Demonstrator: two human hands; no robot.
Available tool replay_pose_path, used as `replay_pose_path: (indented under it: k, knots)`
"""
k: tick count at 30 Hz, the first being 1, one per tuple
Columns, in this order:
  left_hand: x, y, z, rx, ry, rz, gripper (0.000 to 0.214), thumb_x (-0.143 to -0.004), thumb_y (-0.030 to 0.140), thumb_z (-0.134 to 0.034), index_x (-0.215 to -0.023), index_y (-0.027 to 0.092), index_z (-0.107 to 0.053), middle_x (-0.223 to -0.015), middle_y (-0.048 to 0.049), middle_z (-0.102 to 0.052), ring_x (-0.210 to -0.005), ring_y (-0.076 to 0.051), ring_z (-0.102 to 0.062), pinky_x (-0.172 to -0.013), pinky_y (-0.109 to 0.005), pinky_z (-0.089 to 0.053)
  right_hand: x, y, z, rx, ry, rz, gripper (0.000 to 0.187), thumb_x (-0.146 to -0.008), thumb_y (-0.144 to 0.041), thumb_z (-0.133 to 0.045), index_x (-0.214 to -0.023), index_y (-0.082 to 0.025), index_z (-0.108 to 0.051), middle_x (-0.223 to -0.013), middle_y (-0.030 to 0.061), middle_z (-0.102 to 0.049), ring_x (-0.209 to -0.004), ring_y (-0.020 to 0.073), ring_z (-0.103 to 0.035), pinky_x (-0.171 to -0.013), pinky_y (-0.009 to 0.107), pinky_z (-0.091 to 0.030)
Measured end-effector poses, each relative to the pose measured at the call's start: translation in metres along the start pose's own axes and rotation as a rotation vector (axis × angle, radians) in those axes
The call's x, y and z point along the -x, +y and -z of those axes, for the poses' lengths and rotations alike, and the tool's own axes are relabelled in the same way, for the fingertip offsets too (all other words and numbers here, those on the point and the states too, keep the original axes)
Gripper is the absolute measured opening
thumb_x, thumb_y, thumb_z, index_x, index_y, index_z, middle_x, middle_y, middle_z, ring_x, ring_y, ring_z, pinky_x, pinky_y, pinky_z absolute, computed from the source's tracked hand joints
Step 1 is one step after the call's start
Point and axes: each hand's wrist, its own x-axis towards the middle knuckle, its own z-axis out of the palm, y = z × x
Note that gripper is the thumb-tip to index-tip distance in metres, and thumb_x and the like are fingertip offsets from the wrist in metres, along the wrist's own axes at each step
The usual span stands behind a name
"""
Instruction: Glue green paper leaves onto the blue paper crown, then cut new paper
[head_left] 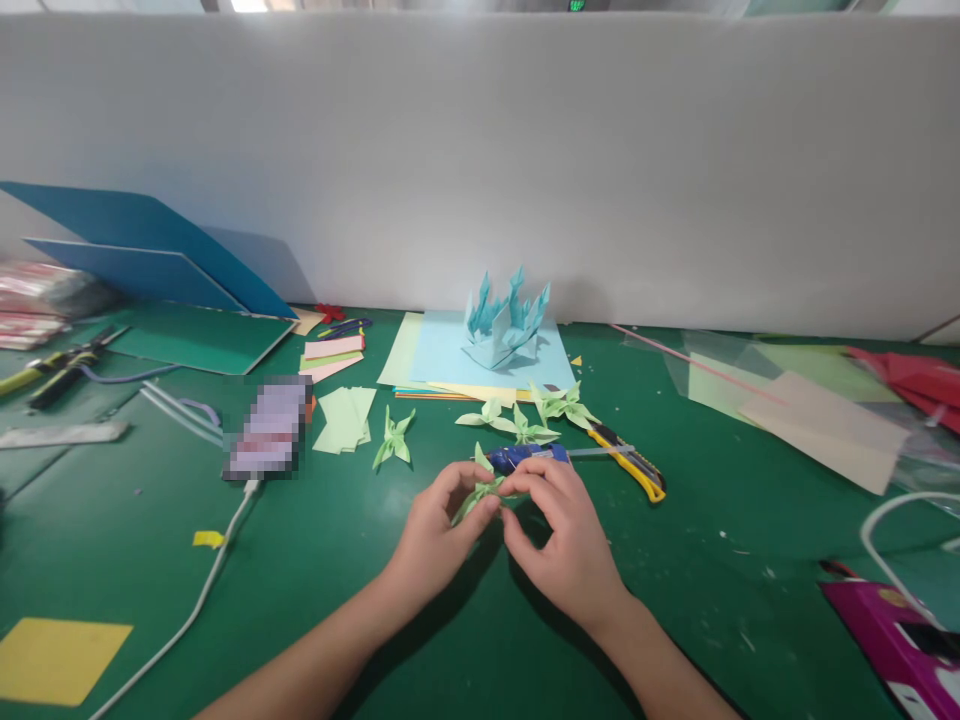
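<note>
Between my two hands is a light green origami flower [484, 488] with pointed petals, partly covered by fingers. My left hand [442, 520] pinches it from the left, thumb in front. From the right, my right hand [559, 525] has its fingertips closed on the flower's right edge. Just beyond the hands lies a blue glue gun [517, 457]. More green paper flowers rest around it: one flower [394, 438] to the left, and several behind, such as the flower [566, 403] near the yellow utility knife [637, 470].
A blue folded-paper model [506, 322] stands on stacked coloured sheets [435, 345]. Left are green paper slips [345, 420], a phone [268, 428] with a white cable [217, 565], and pliers [67, 365]. Right are loose sheets [825, 425] and a purple packet [885, 625].
</note>
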Motion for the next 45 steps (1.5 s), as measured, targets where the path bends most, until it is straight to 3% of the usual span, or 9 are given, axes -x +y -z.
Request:
replay_pose_path:
  k: [6,13,17,21,27,31,35,40,45]
  knots:
    - [0.001,0.002,-0.001,0.135,-0.035,0.076,0.020,-0.077,0.036,-0.062,-0.086,0.018,-0.057,-0.080,-0.0008,-0.060,-0.068,-0.012,-0.058,-0.066,-0.026,-0.049,-0.002,0.001,0.000,0.040,0.072,0.036,0.010,-0.079,-0.012,-0.053,-0.080,-0.021,-0.057,-0.083,0.0039,-0.056,-0.081,0.0189,-0.054,-0.072,0.034,-0.045]
    - [0.001,0.001,0.000,0.022,-0.025,0.002,0.017,-0.082,0.034,-0.056,-0.089,0.019,-0.058,-0.078,-0.0008,-0.061,-0.068,-0.012,-0.057,-0.065,-0.025,-0.047,-0.004,0.004,0.003,0.084,0.081,0.071,0.010,-0.083,-0.014,-0.053,-0.081,-0.021,-0.060,-0.082,0.0034,-0.058,-0.079,0.0182,-0.054,-0.073,0.035,-0.044]
    - [0.001,0.003,0.001,-0.001,0.042,-0.042,0.024,-0.084,0.031,-0.053,-0.106,0.022,-0.049,-0.075,0.0011,-0.059,-0.066,-0.012,-0.055,-0.063,-0.025,-0.045,-0.004,0.005,0.005,0.089,0.086,0.047,0.010,-0.083,-0.015,-0.054,-0.080,-0.021,-0.061,-0.081,0.0032,-0.059,-0.079,0.0184,-0.055,-0.075,0.035,-0.043]
    - [-0.001,0.004,0.002,0.076,0.101,-0.054,0.023,-0.084,0.028,-0.050,-0.105,0.021,-0.047,-0.080,-0.0004,-0.058,-0.068,-0.012,-0.055,-0.067,-0.028,-0.046,-0.005,0.004,0.007,0.024,0.101,-0.004,0.011,-0.084,-0.017,-0.054,-0.077,-0.022,-0.060,-0.078,0.0023,-0.061,-0.077,0.0175,-0.056,-0.072,0.032,-0.044]
    - [-0.001,0.002,0.001,0.048,0.088,-0.074,0.031,-0.076,0.018,-0.057,-0.106,0.021,-0.051,-0.092,-0.0036,-0.059,-0.084,-0.015,-0.056,-0.080,-0.031,-0.046,-0.005,0.003,0.008,-0.221,0.082,-0.149,0.012,-0.083,-0.021,-0.056,-0.072,-0.022,-0.061,-0.074,0.0016,-0.064,-0.075,0.0179,-0.057,-0.070,0.032,-0.044]
    - [0.000,0.003,0.002,0.029,0.101,-0.078,0.028,-0.075,0.016,-0.057,-0.102,0.021,-0.053,-0.092,-0.0042,-0.059,-0.083,-0.015,-0.056,-0.080,-0.032,-0.047,-0.004,0.008,0.008,-0.591,0.110,-0.437,0.011,-0.076,-0.030,-0.064,-0.069,-0.022,-0.062,-0.074,0.0018,-0.063,-0.070,0.0169,-0.056,-0.066,0.030,-0.045]
    - [-0.001,0.005,0.003,0.035,0.111,-0.066,0.025,-0.074,0.017,-0.058,-0.098,0.021,-0.054,-0.089,-0.0039,-0.059,-0.081,-0.015,-0.056,-0.078,-0.031,-0.047,-0.005,0.014,0.008,-0.983,0.186,-0.692,0.026,-0.062,-0.042,-0.077,-0.073,-0.021,-0.065,-0.071,0.0006,-0.062,-0.066,0.0148,-0.053,-0.064,0.029,-0.044]
    - [0.000,0.007,0.000,-0.002,0.042,-0.048,0.009,-0.075,0.023,-0.060,-0.084,0.020,-0.063,-0.086,-0.0038,-0.060,-0.083,-0.016,-0.057,-0.078,-0.030,-0.046,-0.006,0.014,0.005,-1.190,0.204,-0.778,0.029,-0.055,-0.043,-0.082,-0.072,-0.023,-0.069,-0.068,-0.0003,-0.063,-0.064,0.0136,-0.052,-0.065,0.029,-0.045]
    - [0.001,0.013,-0.004,0.084,-0.029,0.074,0.019,-0.075,0.036,-0.064,-0.082,0.019,-0.069,-0.086,-0.0047,-0.063,-0.079,-0.016,-0.056,-0.074,-0.030,-0.045,-0.005,0.004,0.001,-1.254,0.088,-0.808,0.029,-0.054,-0.044,-0.082,-0.068,-0.023,-0.070,-0.069,0.0009,-0.066,-0.068,0.0150,-0.056,-0.072,0.030,-0.046]
